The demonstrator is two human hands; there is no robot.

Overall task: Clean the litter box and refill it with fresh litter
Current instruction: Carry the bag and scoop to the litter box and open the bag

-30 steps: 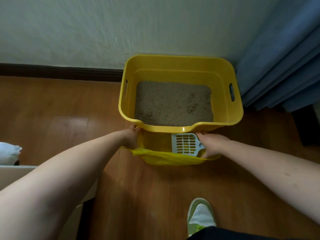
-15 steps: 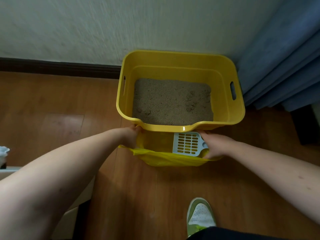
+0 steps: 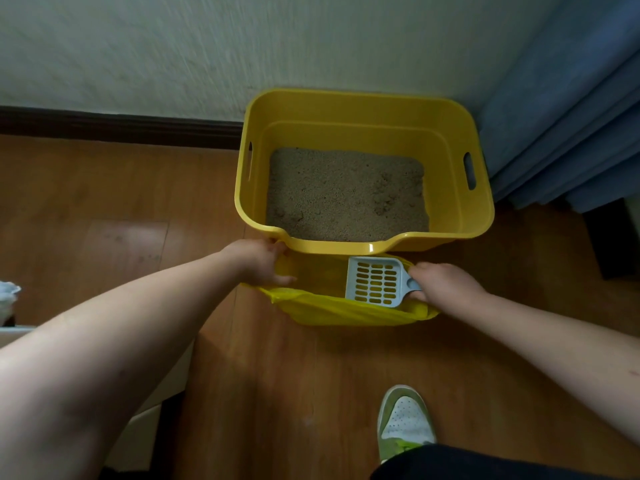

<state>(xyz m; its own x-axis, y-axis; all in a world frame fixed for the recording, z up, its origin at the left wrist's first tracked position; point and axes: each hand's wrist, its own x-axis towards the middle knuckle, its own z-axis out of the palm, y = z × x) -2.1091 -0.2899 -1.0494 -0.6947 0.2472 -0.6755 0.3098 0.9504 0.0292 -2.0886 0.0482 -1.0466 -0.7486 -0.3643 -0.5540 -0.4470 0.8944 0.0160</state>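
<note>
Grip, right hand (image 3: 446,284): fingers curled round the handle of the slotted scoop (image 3: 375,285); scoop head empty, poised over the bag mouth.
Grip, left hand (image 3: 258,263): pinches the near-left edge of the yellow bag (image 3: 339,311), holding it open.
Litter box (image 3: 481,216): on the floor against the wall, touching the bag.
Litter (image 3: 343,195): old, with clumps visible.
Progress: set-up stage by my reading; scooping, emptying and refilling all remain.

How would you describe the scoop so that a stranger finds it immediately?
Find the yellow litter box against the wall. Just in front of it hangs an open yellow bag; over its mouth the right hand holds the scoop, the only pale grey, slotted thing there.
</note>
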